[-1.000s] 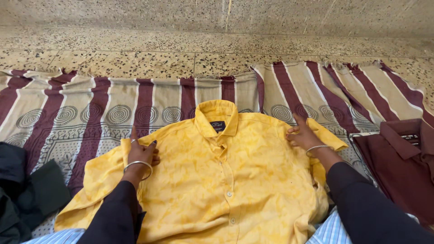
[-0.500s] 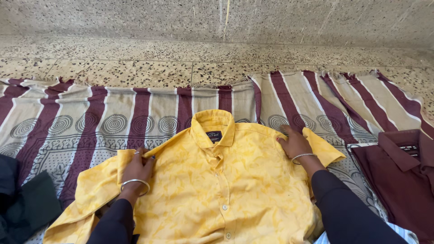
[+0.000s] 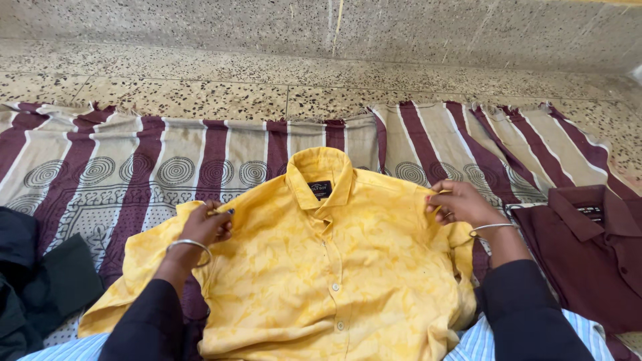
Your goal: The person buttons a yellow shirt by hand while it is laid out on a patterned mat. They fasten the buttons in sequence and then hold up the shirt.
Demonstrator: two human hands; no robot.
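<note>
Speckled terrazzo floor across the top, from nine to three o'clock; below it a striped maroon-and-beige cloth spread flat. Centred on the cloth, a yellow shirt, buttoned, front up, long axis running twelve to six, collar pointing to twelve, hem toward six. At three o'clock, just beside it, a folded maroon shirt; at eight o'clock a heap of dark clothes. Left hand at the shirt's nine o'clock shoulder, fingers pinched on a fold of the yellow fabric; right hand at the two o'clock shoulder, fingers likewise closed on the seam. Probably light, soft and limp, prone to wrinkling and sagging if lifted; best held at both shoulder seams, as now.
</note>
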